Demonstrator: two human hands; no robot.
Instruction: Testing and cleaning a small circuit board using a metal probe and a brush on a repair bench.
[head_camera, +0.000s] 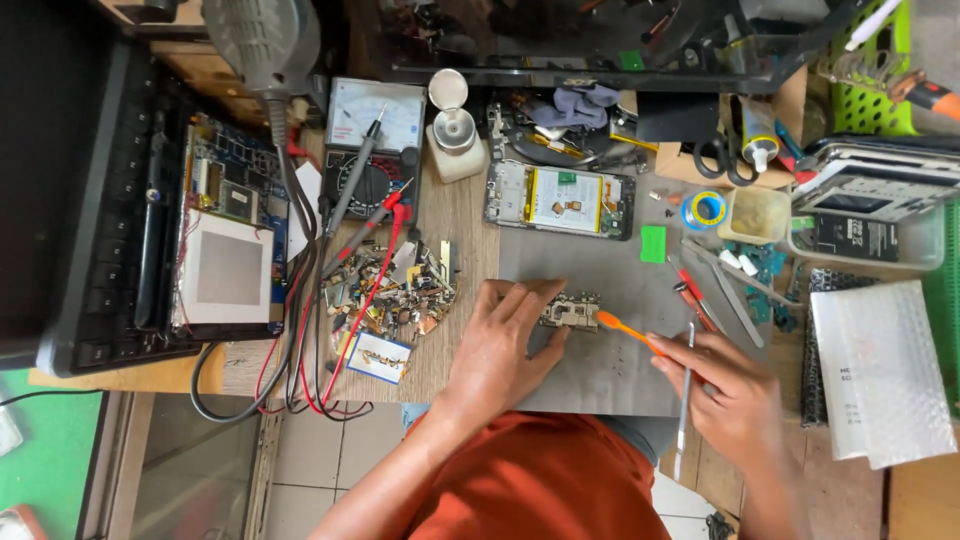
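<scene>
The left hand (500, 345) lies flat on the grey mat (600, 375), fingers spread and loosely together, its fingertips pressing on the left edge of a small circuit board (572, 310). It pins the board rather than closing around it. The board sits on the mat near the desk's centre, just below an opened phone (560, 200) whose battery faces up.

The right hand (735, 395) is closed on two tools at once. An orange brush (628, 330) is pinched between thumb and forefinger, its bristled head touching the right end of the circuit board. A thin metal tool (686, 395), whether tweezers or a probe cannot be told, runs down through the same hand, pointing toward the person.

To the left of the mat, a heap of small scrap parts (400, 295) lies on the wooden desk (455, 220), with red and black probe leads (375, 235) crossing it from an analogue multimeter (375, 130). Farther left, an opened laptop (120, 200) shows its internal boards. A white pump bottle (455, 135) stands above the heap. Right of the phone are a green square pad (653, 243), a roll of tape (706, 210), and black-handled scissors (722, 160). A sheet of bubble wrap (880, 370) lies at the far right.
</scene>
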